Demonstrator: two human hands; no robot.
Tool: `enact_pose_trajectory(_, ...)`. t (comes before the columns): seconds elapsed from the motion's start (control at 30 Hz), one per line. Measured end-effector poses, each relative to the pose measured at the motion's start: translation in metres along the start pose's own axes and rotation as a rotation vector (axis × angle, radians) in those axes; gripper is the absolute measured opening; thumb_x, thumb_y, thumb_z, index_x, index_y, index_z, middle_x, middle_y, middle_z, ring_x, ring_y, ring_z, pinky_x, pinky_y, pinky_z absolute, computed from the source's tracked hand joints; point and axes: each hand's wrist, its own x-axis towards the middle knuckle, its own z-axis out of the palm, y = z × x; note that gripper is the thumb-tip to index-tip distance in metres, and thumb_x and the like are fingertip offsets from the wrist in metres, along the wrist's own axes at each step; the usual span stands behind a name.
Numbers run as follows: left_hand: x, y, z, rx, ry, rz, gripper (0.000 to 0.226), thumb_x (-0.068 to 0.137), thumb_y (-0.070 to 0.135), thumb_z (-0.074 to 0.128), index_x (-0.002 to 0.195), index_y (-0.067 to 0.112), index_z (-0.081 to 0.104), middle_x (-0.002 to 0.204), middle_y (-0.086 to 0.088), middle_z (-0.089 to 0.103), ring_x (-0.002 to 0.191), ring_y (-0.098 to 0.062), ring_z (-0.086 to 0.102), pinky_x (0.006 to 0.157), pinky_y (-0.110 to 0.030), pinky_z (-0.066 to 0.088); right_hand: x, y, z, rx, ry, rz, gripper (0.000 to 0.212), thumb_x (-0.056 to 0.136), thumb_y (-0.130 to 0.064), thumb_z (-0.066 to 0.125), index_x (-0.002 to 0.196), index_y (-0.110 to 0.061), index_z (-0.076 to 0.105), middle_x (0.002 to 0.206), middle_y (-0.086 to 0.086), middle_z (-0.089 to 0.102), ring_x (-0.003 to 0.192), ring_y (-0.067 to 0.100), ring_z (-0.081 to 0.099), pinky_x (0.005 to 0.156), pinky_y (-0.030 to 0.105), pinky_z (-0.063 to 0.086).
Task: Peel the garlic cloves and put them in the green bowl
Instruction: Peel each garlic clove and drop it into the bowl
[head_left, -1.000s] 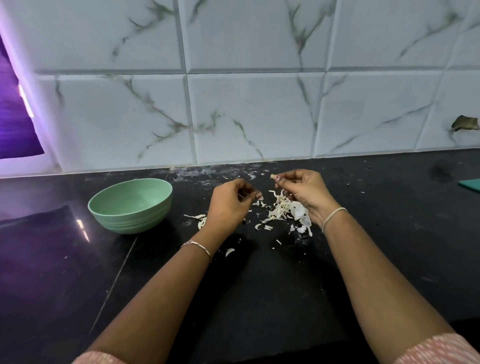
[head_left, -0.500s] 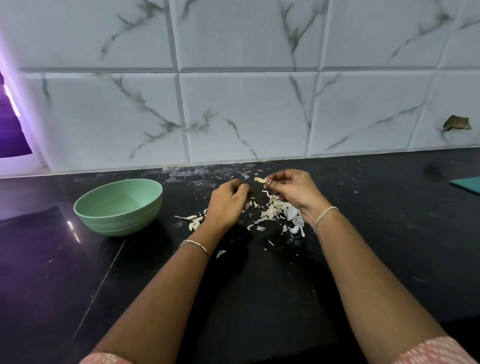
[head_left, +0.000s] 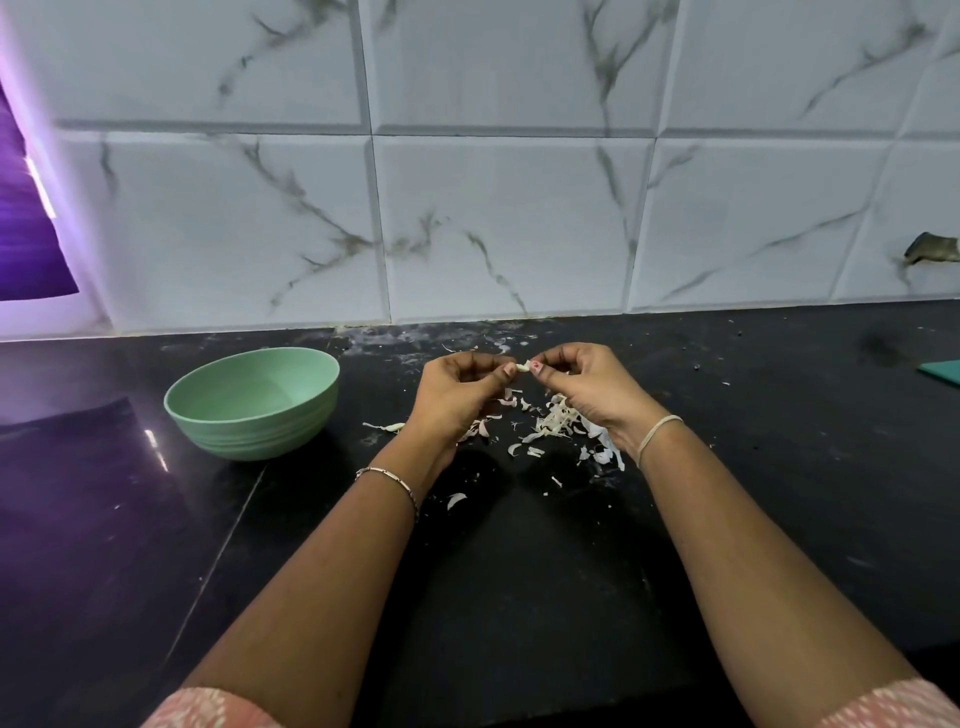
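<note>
The left hand (head_left: 457, 395) is now meeting the right hand (head_left: 587, 389), closing the gap seen half a second ago; both are pinching one small garlic clove (head_left: 522, 367) between fingertips above the black bench (head_left: 519, 571). The green bowl (head_left: 252, 402) is sitting well left; peel scraps (head_left: 556, 423) are lying beneath the hands.

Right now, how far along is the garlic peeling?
Done: loose skins litter the black counter, so peeling has been going on. In hand: both the left hand and the right hand pinch one small clove between them. Left: the green bowl looks empty, so no clove has gone in yet.
</note>
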Motion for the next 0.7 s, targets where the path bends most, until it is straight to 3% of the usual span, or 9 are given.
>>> enact_pose_trajectory(0.17,0.0019,-0.0028,0.0018,0.187,0.128,0.096,0.004,0.079,0.017,0.08,0.08,0.017,0.075,0.074,-0.006,0.073,0.067,-0.015,0.066,0.074,-0.032,0.057,-0.0006,-0.001,0.0027,-0.101,-0.033,-0.065,0.006,0.089,-0.013,0.068,0.093,-0.015,0.073,0.082,-0.003,0.069,0.077,0.006,0.059,0.073,0.015,0.048)
enact_pose_trajectory(0.3,-0.0007,-0.0025,0.0061,0.395,0.191,0.186,0.003,0.081,0.022,0.078,0.081,0.02,0.076,0.067,0.005,0.071,0.062,-0.003,0.064,0.07,-0.025,0.056,0.0016,0.003,0.0054,-0.352,0.016,-0.125,0.009,0.089,-0.014,0.067,0.093,-0.019,0.074,0.082,-0.003,0.071,0.075,0.007,0.06,0.071,0.023,0.048)
enact_pose_trajectory(0.37,-0.0025,-0.0017,0.0071,0.443,0.217,0.214,0.003,0.08,0.024,0.078,0.079,0.022,0.075,0.066,0.008,0.07,0.059,0.002,0.062,0.065,-0.018,0.052,0.0015,0.0027,0.0075,-0.436,0.019,-0.146,0.015,0.09,-0.012,0.064,0.096,-0.022,0.073,0.088,-0.004,0.071,0.084,0.009,0.063,0.078,0.03,0.051)
enact_pose_trajectory(0.53,-0.0022,0.0008,0.008,0.432,0.269,0.212,0.014,0.08,0.026,0.077,0.068,0.028,0.069,0.065,0.007,0.07,0.063,-0.007,0.066,0.072,-0.027,0.057,-0.0036,-0.0024,0.0102,-0.605,0.072,-0.213,0.02,0.091,-0.013,0.061,0.101,-0.025,0.073,0.099,-0.006,0.072,0.1,0.016,0.063,0.092,0.042,0.049)
enact_pose_trajectory(0.7,0.0009,-0.0009,0.0076,0.337,0.283,0.166,0.012,0.078,0.027,0.08,0.07,0.025,0.072,0.065,0.004,0.072,0.069,-0.014,0.071,0.079,-0.039,0.059,-0.0041,-0.0047,0.0099,-0.643,0.11,-0.218,0.015,0.091,-0.021,0.062,0.098,-0.029,0.072,0.099,-0.012,0.07,0.103,0.015,0.061,0.095,0.039,0.044)
